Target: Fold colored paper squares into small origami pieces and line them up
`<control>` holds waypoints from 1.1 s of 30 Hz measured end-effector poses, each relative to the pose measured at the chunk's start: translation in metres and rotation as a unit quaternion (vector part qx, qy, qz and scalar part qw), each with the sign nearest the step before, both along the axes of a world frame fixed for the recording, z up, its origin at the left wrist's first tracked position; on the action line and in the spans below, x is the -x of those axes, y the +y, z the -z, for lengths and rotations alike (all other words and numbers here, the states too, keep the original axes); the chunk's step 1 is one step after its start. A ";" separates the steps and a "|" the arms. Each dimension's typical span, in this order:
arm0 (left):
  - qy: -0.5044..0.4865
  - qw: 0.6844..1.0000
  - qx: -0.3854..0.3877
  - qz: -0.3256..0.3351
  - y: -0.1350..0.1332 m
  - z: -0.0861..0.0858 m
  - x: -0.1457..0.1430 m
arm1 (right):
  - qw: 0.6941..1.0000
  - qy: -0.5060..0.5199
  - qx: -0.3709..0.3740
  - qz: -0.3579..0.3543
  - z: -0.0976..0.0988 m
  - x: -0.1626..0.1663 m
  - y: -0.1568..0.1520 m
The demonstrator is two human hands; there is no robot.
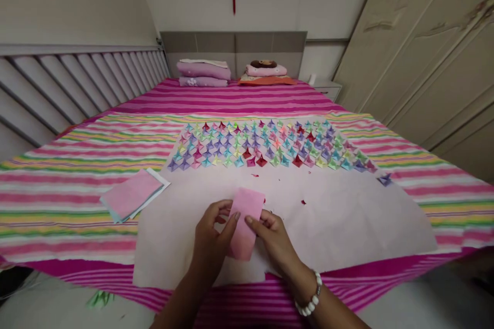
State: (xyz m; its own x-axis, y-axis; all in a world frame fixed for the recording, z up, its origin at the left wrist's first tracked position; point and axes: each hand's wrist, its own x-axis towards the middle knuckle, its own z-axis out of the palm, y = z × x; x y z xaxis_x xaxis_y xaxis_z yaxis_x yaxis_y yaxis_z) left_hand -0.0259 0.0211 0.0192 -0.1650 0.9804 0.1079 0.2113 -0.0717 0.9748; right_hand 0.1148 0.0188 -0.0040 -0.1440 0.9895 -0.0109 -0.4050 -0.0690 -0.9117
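Observation:
A pink sheet of paper [247, 205], long and narrow, is held upright between both hands over a large pale sheet [328, 221]. My left hand [216, 226] pinches its left edge, thumb in front and fingers behind. On the right edge, my right hand [274, 231] grips it the same way; a white beaded bracelet [312, 298] circles that wrist. Beyond the hands, small folded paper shapes [261, 160] in many colours stand in rows on the pale sheet. One purple folded shape [385, 179] sits apart at the right edge.
A stack of coloured paper [133, 194] lies at left on the striped bedspread [77, 185]. Small red scraps [303, 202] dot the pale sheet. Folded bedding [204, 73] is piled by the headboard [270, 43]. Green paper strips [100, 298] lie on the floor at lower left.

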 end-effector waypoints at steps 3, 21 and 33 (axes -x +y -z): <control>-0.083 0.994 0.054 0.042 -0.001 0.003 0.002 | 0.999 0.022 0.029 0.013 0.002 -0.002 0.000; -0.351 0.926 0.088 0.106 0.018 0.004 0.019 | 0.989 0.055 0.090 0.100 -0.009 -0.025 0.015; -0.436 0.877 0.184 0.076 0.008 0.000 -0.002 | 0.963 -0.208 -0.133 0.105 0.002 -0.025 -0.003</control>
